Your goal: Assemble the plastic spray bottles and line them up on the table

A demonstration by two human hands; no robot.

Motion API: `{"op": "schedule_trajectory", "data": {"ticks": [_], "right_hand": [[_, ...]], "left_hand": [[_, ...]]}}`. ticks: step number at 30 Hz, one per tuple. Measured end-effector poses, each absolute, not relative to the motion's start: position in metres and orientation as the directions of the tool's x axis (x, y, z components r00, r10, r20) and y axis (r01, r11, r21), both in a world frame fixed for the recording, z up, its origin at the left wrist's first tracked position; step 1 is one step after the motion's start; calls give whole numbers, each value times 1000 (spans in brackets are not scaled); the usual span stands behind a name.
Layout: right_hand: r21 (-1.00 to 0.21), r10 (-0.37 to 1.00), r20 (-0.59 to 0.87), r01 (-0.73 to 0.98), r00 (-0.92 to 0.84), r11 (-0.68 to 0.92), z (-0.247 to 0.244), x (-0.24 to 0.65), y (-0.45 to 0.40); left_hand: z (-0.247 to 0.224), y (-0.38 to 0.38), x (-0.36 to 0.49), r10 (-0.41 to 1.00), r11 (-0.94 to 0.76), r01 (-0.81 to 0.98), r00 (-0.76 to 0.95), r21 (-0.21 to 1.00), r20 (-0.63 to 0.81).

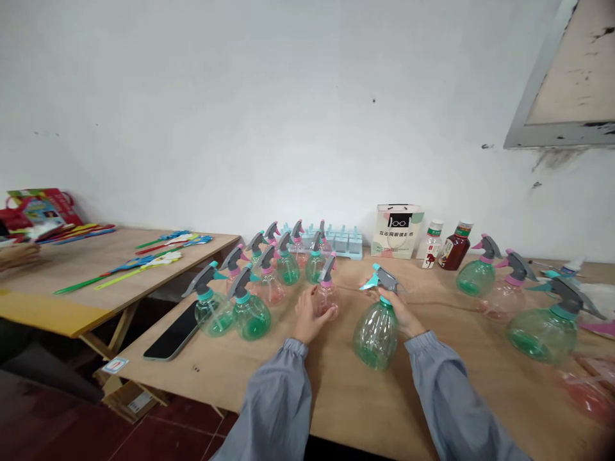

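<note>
My left hand curls round the lower body of a pink spray bottle, which stands on the brown table. In my right hand is a green spray bottle, gripped at the neck below its grey and teal trigger head and slightly tilted. Some of my right fingers are hidden behind that head. Left of my left hand stands a group of green and pink spray bottles. More spray bottles stand at the right side of the table.
A black phone lies near the left edge. Along the wall are a light-blue rack, a paper bag, a white bottle and a dark red bottle. On another table, a person's hand is near colourful hand-shaped sticks.
</note>
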State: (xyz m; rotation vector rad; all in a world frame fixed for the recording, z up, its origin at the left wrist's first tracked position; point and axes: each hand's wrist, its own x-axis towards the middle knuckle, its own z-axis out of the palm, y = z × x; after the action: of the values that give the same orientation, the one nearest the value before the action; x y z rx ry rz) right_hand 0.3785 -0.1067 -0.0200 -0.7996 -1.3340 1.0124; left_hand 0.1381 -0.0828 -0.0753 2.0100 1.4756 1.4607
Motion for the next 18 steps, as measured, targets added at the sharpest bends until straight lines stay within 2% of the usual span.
{"op": "schedule_trajectory", "data": {"ticks": [4, 11, 18], "right_hand": [[-896, 895, 442, -16, 67, 443, -20, 381, -106], [-857, 857, 515, 55, 29, 513, -13, 376, -107], [-814, 792, 580, 171, 190, 555, -12, 387, -107]], "left_hand": [[-76, -83, 138, 820, -473, 562, -1, 679, 572], [-74, -85, 138, 832, -466, 564, 17, 682, 554], [-71, -87, 139, 843, -452, 562, 14, 693, 538]]}}
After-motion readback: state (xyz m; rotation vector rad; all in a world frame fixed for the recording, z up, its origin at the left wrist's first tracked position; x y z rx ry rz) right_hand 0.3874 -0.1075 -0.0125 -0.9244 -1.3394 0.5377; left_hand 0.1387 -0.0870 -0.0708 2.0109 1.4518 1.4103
